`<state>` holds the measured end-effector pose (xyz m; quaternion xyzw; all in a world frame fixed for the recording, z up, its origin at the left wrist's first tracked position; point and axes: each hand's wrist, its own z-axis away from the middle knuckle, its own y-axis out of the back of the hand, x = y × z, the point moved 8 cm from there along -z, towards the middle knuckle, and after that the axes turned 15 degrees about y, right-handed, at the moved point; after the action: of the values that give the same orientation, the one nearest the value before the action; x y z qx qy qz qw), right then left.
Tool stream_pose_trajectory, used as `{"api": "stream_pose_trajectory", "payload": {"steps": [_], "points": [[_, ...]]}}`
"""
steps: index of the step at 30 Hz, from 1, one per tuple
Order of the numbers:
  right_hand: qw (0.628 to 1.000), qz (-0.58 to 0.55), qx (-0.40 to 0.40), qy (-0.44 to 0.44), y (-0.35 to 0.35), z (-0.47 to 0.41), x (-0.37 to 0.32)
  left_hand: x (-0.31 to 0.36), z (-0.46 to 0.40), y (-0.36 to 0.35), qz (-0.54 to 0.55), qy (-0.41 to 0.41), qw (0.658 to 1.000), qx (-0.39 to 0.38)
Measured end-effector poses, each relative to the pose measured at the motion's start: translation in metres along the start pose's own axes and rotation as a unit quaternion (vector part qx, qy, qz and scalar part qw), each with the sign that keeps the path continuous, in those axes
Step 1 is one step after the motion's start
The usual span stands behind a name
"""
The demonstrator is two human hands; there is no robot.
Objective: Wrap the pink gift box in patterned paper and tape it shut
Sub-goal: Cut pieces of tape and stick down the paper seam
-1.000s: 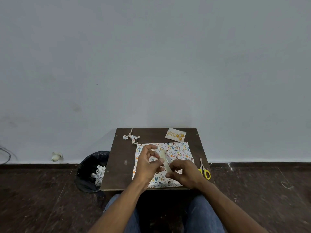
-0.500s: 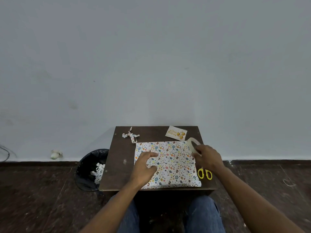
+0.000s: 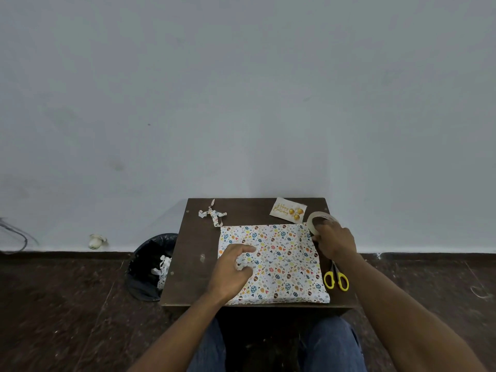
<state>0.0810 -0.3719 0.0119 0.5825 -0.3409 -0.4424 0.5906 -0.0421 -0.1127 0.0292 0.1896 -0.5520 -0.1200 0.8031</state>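
We see the patterned paper (image 3: 279,261) lying over the middle of the counter (image 3: 193,253), reaching its near edge. Our left hand (image 3: 230,272) rests on it at nine o'clock, fingers loosely curled, holding nothing. Our right hand (image 3: 334,241) grips the tape roll (image 3: 314,221) at two o'clock. The paper looks thin, light and easily creased; we'd take it by the edges. The pink box is hidden from view.
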Motion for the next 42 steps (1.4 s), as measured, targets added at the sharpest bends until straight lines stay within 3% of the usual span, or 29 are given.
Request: {"api": "stream_pose_trajectory", "payload": {"steps": [11,17,19,21,23,25,28,30,36,42], "points": [[0.998,0.010,-0.029,-0.047,-0.002,-0.007,0.011,-0.007,-0.003,0.004,0.004,0.009,1.000,0.001],[0.998,-0.032,-0.034,-0.029,-0.010,-0.011,0.011,-0.003,-0.004,0.000,0.023,0.021,0.999,-0.011],[0.998,-0.061,-0.017,-0.024,-0.010,-0.010,0.011,-0.001,-0.004,-0.001,0.053,0.034,0.998,-0.018],[0.994,-0.090,0.059,0.001,0.000,-0.006,0.004,-0.001,-0.003,-0.002,0.096,0.052,0.994,-0.026],[0.976,-0.159,0.151,0.013,0.015,0.003,-0.010,0.001,-0.002,-0.003,0.126,0.059,0.990,-0.033],[0.938,-0.290,0.188,0.009,0.022,0.014,-0.031,0.002,-0.001,-0.004,0.144,0.062,0.987,-0.039],[0.862,-0.489,0.132,0.020,0.017,0.029,-0.081,0.005,0.003,-0.006,0.153,0.061,0.985,-0.048],[0.823,-0.562,0.086,0.021,0.010,0.039,-0.110,0.006,0.005,-0.007,0.155,0.061,0.985,-0.049],[0.767,-0.636,0.082,-0.011,-0.005,0.048,-0.141,0.005,0.011,-0.006,0.158,0.057,0.985,-0.048],[0.751,-0.657,0.065,-0.008,-0.007,0.053,-0.148,-0.003,0.011,-0.001,0.150,0.067,0.985,-0.045]]}}
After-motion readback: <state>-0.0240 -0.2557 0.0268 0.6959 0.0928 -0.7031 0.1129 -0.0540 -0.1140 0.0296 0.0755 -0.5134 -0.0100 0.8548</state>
